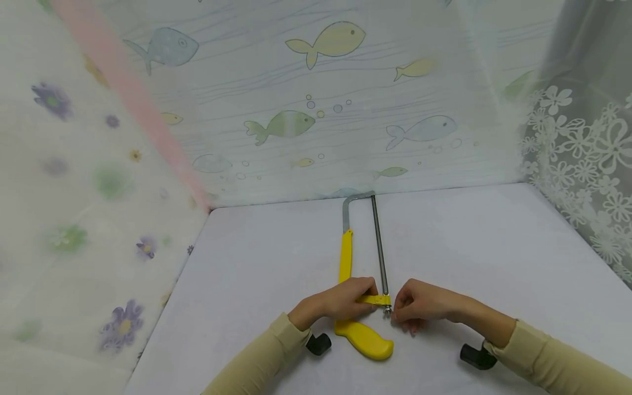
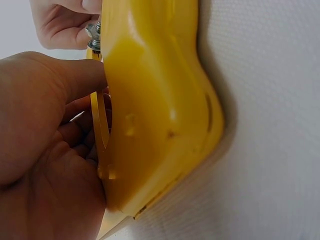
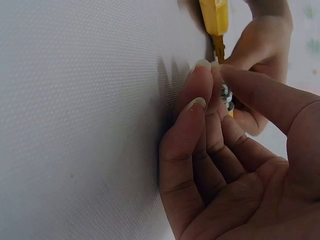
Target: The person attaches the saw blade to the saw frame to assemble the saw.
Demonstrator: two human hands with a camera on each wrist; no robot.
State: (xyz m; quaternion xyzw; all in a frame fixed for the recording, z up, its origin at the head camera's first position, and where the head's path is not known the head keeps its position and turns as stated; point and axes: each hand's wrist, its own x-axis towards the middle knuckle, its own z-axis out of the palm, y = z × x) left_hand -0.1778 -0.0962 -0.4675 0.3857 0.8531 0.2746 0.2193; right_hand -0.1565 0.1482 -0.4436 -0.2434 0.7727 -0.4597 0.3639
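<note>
A hacksaw (image 1: pixel 346 258) with a yellow frame and handle lies on the white-covered table, its grey front bow (image 1: pixel 346 211) pointing away. My left hand (image 1: pixel 348 299) grips the frame around the yellow crosspiece (image 1: pixel 380 299), just in front of the handle (image 1: pixel 370 343). In the left wrist view, the thumb lies at the handle's inner edge, the other fingers partly hidden behind. A metal wing nut (image 2: pixel 92 31) sits at the blade's near end. My right hand (image 1: pixel 427 303) has its thumb and fingertips drawn together at this nut, pinching it from the right.
A white cloth covers the table (image 1: pixel 266 247). Behind it hangs a fish-printed curtain (image 1: pixel 296 82), with a flower-printed one (image 1: pixel 74 219) on the left and lace (image 1: pixel 592 164) on the right. Black camera mounts sit under both wrists.
</note>
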